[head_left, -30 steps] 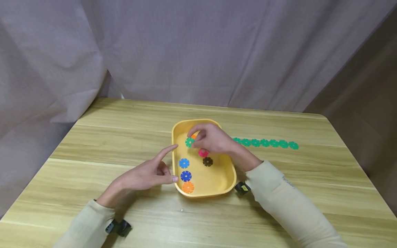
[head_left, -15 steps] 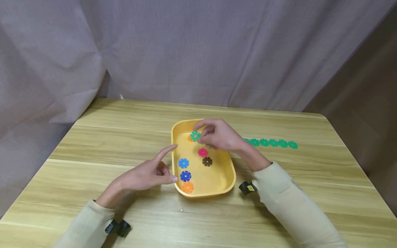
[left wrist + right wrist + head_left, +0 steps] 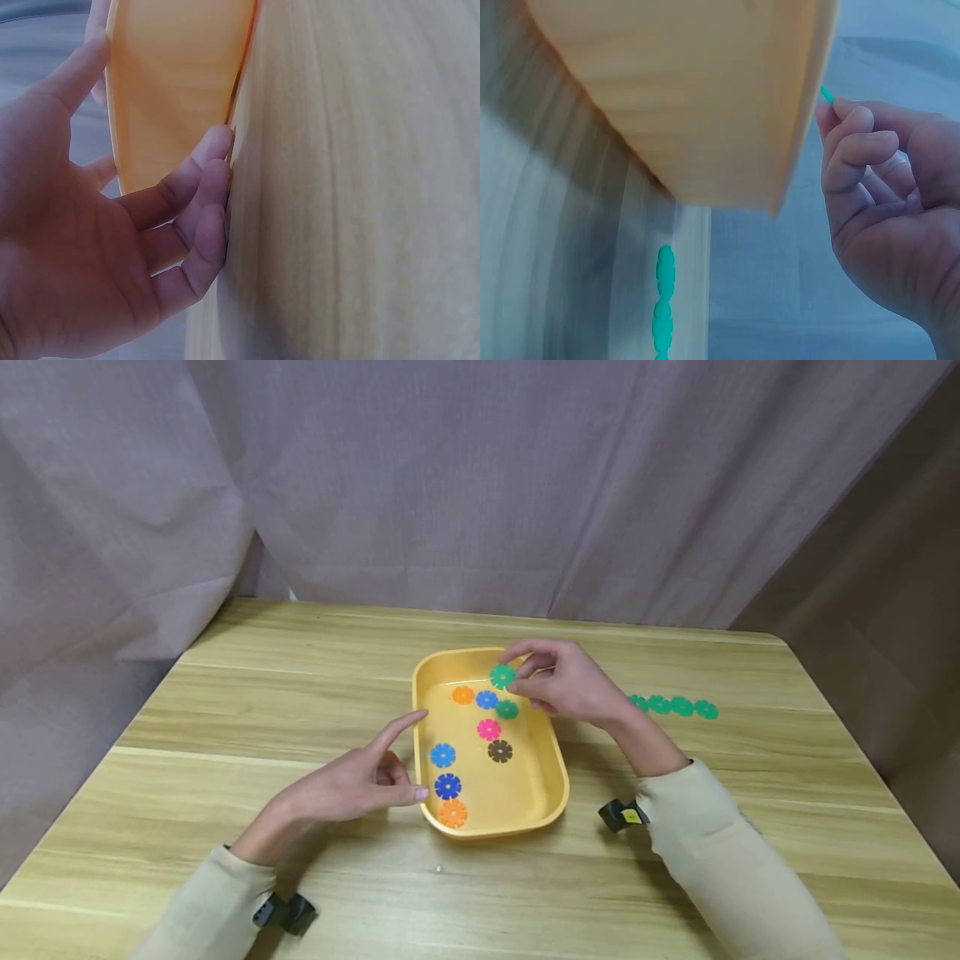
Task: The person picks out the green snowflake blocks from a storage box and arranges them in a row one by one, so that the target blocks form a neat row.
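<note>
Pinched between my right hand's point(image 3: 573, 683) thumb and index finger is a green notched snowflake disc point(image 3: 502, 676), raised over the back right part of a yellow tray point(image 3: 551, 793). Only the disc's thin edge point(image 3: 826, 94) shows in the right wrist view, beyond the tray's wall. My left hand point(image 3: 352, 783) is at the tray's left side, index finger and thumb spread straight to the rim. In the left wrist view its other fingers point(image 3: 211, 191) bend against the lower outer wall. Flat in the tray lie several discs, among them another green disc point(image 3: 507, 709) and a pink disc point(image 3: 489, 729).
A straight row of green discs point(image 3: 681, 706) lies on the wooden table point(image 3: 300, 685) right of the tray, partly hidden by my right wrist. Brown point(image 3: 500, 751) and orange point(image 3: 453, 813) discs are also in the tray. A grey curtain point(image 3: 420, 493) hangs behind the table.
My right hand has lifted the green disc from the tray's back left and carried it rightward, uncovering the orange, blue and other green discs. The left hand stays in place.
</note>
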`<state>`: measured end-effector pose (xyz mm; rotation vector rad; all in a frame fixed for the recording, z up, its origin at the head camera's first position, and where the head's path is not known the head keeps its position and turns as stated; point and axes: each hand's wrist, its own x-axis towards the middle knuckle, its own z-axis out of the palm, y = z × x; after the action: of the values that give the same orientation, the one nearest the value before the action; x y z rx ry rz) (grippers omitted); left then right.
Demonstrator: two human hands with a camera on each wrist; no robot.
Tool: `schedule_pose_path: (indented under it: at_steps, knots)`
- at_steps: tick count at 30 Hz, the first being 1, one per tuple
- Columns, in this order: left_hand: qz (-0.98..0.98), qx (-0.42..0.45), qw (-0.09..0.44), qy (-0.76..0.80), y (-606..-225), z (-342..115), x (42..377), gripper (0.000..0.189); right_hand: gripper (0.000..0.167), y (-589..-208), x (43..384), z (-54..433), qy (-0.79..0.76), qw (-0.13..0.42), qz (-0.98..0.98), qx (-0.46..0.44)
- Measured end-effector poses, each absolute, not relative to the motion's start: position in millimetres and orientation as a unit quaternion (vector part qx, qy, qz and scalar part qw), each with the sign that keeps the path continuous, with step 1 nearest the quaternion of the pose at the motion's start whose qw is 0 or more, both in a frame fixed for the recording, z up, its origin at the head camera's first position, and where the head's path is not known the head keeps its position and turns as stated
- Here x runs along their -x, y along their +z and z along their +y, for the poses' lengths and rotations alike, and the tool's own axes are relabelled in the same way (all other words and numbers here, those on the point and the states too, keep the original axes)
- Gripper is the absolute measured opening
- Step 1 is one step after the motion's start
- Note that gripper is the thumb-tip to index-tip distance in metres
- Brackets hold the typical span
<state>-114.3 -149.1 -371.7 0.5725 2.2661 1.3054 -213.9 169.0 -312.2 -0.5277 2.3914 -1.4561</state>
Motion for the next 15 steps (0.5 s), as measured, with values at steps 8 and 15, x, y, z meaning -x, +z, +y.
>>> schedule_pose_path:
  at_steps: [8, 15]
  knots:
    - [0.824, -0.210, 0.229, 0.473, -371, -149, 114, 0.102, 0.037, -315, 215, 186, -0.513, 0.139, 0.831, 0.167]
    - [0.826, -0.211, 0.229, 0.470, -370, -148, 114, 0.102, 0.041, -316, 214, 198, -0.517, 0.133, 0.832, 0.154]
